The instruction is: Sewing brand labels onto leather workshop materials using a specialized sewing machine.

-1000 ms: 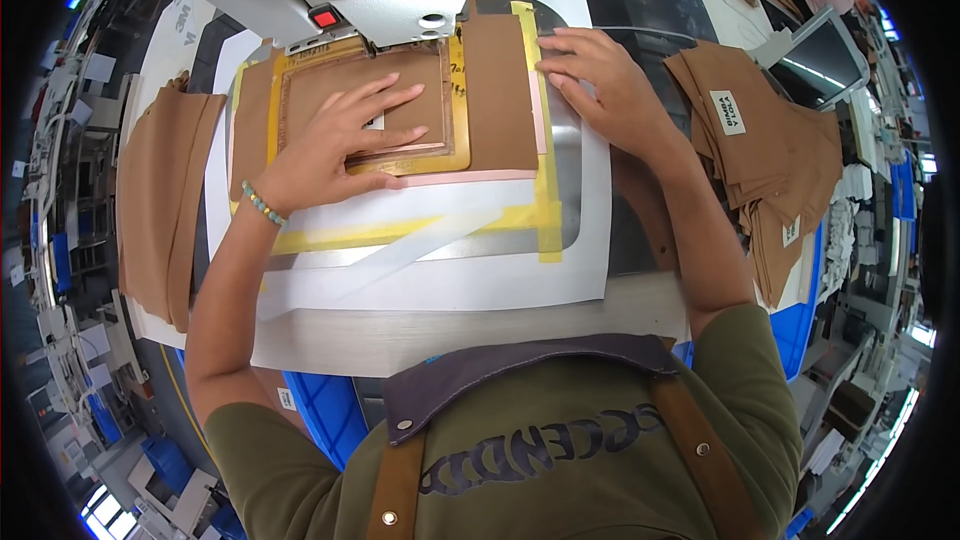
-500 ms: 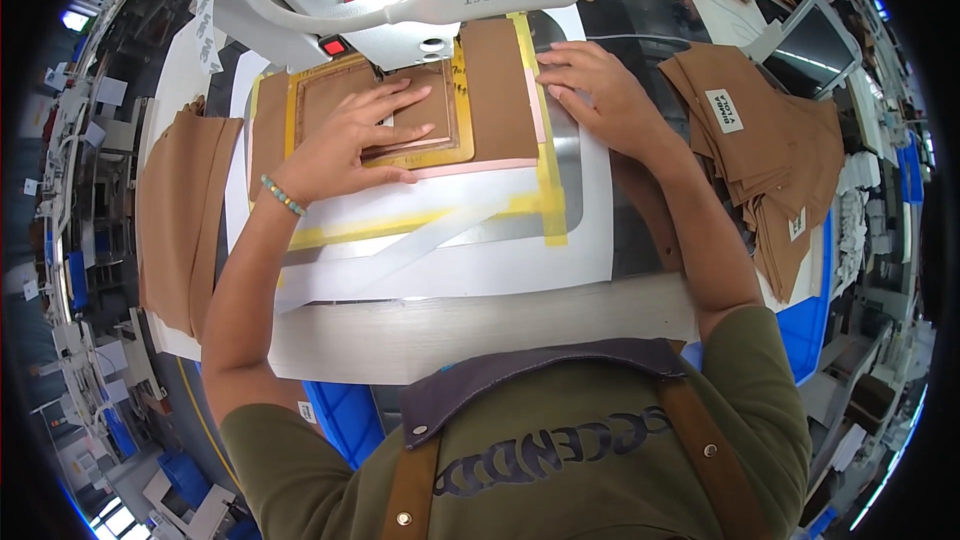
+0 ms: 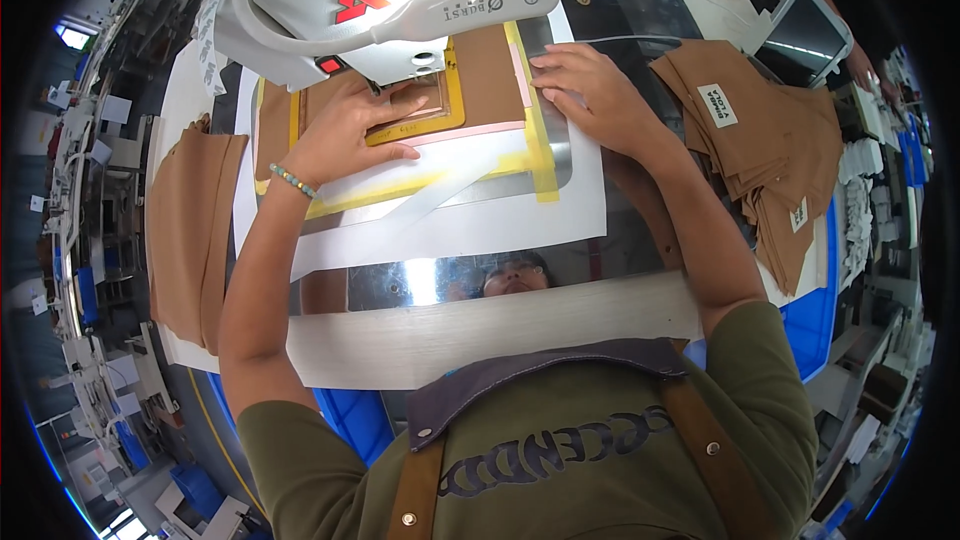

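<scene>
Head view: wide fisheye, the left of two side-by-side cameras worn on the person's head, facing steeply down and somewhat forward. The shirt [image 3: 560, 475] lies close below the lens at 6 o'clock; the table [image 3: 500, 332], a little farther, spans the middle. The machine [image 3: 300, 15] stands at 11 o'clock, the left hand [image 3: 350, 135] at 10, the right hand [image 3: 592, 98] at 1. The distant floor [image 3: 200, 440] shows at 8.

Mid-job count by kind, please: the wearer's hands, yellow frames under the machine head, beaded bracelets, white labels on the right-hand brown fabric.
Left hand and right hand: 2
Yellow frame: 1
Beaded bracelet: 1
White labels visible: 2
Total: 6
</scene>
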`<state>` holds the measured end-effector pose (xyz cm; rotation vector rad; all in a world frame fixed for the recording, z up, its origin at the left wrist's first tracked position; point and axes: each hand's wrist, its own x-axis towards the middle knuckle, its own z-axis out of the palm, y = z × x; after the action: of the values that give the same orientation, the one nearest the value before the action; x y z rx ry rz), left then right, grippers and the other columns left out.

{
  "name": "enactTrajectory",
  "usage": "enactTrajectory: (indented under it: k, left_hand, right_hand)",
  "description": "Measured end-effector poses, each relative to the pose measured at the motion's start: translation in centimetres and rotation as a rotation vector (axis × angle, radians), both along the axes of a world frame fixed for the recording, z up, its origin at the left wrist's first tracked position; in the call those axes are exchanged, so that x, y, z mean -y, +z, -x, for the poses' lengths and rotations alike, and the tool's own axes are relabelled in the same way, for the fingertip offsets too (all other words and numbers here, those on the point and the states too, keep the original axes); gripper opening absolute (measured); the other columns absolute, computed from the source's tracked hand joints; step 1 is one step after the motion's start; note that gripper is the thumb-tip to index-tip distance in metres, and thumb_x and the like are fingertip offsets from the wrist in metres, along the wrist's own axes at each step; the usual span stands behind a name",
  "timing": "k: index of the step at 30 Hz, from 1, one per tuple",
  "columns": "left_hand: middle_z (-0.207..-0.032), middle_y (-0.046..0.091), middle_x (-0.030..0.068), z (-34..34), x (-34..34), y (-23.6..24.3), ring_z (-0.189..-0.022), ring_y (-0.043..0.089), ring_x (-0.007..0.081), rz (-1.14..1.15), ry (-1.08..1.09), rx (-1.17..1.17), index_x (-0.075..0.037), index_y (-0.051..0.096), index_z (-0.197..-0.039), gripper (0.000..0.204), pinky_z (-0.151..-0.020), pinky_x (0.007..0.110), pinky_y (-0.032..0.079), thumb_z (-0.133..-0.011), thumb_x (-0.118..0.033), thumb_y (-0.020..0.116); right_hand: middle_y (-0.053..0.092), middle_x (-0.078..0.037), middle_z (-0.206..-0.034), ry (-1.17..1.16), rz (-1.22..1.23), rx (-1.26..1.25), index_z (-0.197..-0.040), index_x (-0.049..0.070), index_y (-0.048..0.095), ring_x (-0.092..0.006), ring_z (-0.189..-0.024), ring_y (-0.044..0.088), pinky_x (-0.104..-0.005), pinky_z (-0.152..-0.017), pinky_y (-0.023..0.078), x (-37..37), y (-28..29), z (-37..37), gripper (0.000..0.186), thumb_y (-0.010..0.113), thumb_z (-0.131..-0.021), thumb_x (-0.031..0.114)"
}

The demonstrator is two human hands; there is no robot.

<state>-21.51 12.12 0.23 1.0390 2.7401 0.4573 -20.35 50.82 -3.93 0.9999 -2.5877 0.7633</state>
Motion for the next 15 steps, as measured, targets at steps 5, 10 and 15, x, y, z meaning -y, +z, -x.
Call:
enactTrajectory:
  k: [5,10,15]
  left_hand:
    - [-0.142,0.068,0.019,0.7,0.3,-1.0,-0.137,0.054,0.0394,0.017,-0.013,-0.15,-0.021,0.075,-0.143,0.071,-0.122,0.049,0.043,-0.083,-0.059,0.086]
    - [-0.143,0.065,0.0212,1.3,0.3,-1.7,-0.138,0.053,0.0406,0.038,0.028,-0.196,-0.021,0.073,-0.145,0.067,-0.124,0.05,0.04,-0.091,-0.06,0.077]
    - [-0.145,0.064,0.0202,-0.5,-0.3,-2.3,-0.138,0.053,0.0413,-0.085,0.16,-0.106,-0.017,0.072,-0.145,0.053,-0.122,0.05,0.04,-0.102,-0.047,0.069]
  right_hand:
    - [0.072,-0.01,-0.139,0.01,-0.003,-0.036,-0.12,0.004,0.08,-0.0323,-0.142,0.055,-0.0465,-0.118,0.043,0.0,-0.1,-0.1,0.026,0.065,-0.102,0.016]
    - [0.072,-0.012,-0.138,0.019,0.012,-0.076,-0.118,0.003,0.079,-0.0331,-0.139,0.057,-0.0467,-0.116,0.046,-0.1,-0.3,0.2,0.026,0.065,-0.1,0.015]
    - [0.072,-0.014,-0.136,0.011,0.049,-0.079,-0.117,0.002,0.079,-0.0336,-0.136,0.059,-0.0466,-0.114,0.047,0.0,0.0,0.0,0.025,0.065,-0.1,0.014]
